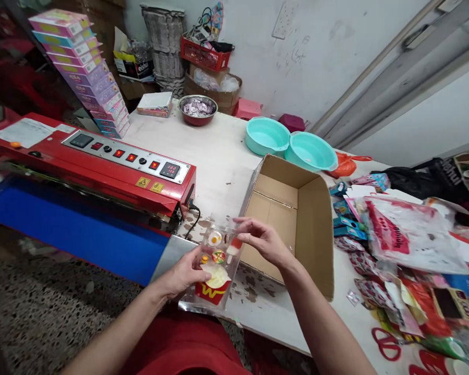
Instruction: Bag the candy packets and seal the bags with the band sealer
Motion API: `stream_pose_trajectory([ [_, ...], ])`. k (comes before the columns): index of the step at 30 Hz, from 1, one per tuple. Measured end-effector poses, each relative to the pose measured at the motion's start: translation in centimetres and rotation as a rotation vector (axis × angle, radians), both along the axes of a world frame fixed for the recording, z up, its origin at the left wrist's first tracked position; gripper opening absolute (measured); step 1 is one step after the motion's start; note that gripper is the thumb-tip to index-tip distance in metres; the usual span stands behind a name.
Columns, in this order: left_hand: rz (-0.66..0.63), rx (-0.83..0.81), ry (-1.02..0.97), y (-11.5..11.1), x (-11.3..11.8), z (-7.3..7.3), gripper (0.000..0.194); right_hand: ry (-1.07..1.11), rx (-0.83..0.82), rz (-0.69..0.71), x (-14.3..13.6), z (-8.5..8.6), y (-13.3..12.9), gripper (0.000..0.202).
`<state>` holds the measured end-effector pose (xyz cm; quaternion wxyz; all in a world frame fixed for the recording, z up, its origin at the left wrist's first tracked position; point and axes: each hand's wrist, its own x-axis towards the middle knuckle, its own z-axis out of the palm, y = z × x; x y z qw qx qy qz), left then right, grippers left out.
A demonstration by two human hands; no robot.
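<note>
Clear pack [219, 268] is over the near edge of the table [277, 307], between the red machine [121, 176] and the open carton [316, 229]. Left hand [183, 275]: partly closed, thumb on top, holding the pack's left side. Right hand [264, 242]: thumb and forefinger slightly parted at its upper right corner; I cannot tell whether they grip. I judge the step as adjusting the pack; next move calls for level support. Left fingers partly hidden beneath; transparent edges hard to trace; seal unreadable.
</note>
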<state>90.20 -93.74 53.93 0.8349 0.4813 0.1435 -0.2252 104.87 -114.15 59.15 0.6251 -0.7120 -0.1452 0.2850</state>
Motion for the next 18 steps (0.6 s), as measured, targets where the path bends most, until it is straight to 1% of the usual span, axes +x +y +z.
stream_pose_trajectory([
  [1,-0.003,-0.002,0.003,0.5,-0.5,-0.2,0.057,0.047,-0.011,0.023,-0.1,-0.3,0.7,0.026],
  [2,-0.005,0.000,-0.001,0.9,-1.0,-0.4,0.057,0.087,-0.016,0.010,-0.4,-0.7,1.5,0.027],
  [4,0.001,0.042,-0.023,1.8,-1.8,-1.1,0.053,0.146,-0.006,-0.088,-1.3,-1.9,2.7,0.028],
  [6,0.030,0.118,-0.042,2.7,-2.4,-1.7,0.046,0.152,0.002,-0.207,-2.0,-2.9,3.8,0.028],
  [8,0.051,0.169,-0.038,3.4,-3.0,-2.0,0.042,0.124,-0.001,-0.300,-2.5,-3.5,4.7,0.027],
  [9,0.054,0.165,-0.028,3.6,-3.1,-1.9,0.042,0.107,-0.003,-0.324,-2.8,-3.5,5.2,0.026],
  [11,0.102,0.090,-0.011,4.1,-3.0,-1.3,0.045,0.091,-0.005,-0.336,-3.3,-3.4,6.1,0.024],
  [12,0.160,0.040,-0.007,4.3,-2.7,-0.9,0.048,0.096,-0.005,-0.324,-3.6,-3.3,6.5,0.024],
  [14,0.318,-0.028,0.006,4.6,-1.7,0.3,0.051,0.125,-0.007,-0.268,-4.3,-3.2,7.5,0.024],
  [16,0.457,-0.003,0.041,5.1,-0.5,1.2,0.046,0.161,-0.010,-0.199,-5.0,-3.2,8.3,0.024],
  [18,0.536,0.062,0.096,5.5,0.4,1.5,0.039,0.172,-0.012,-0.164,-5.6,-3.4,9.0,0.023],
])
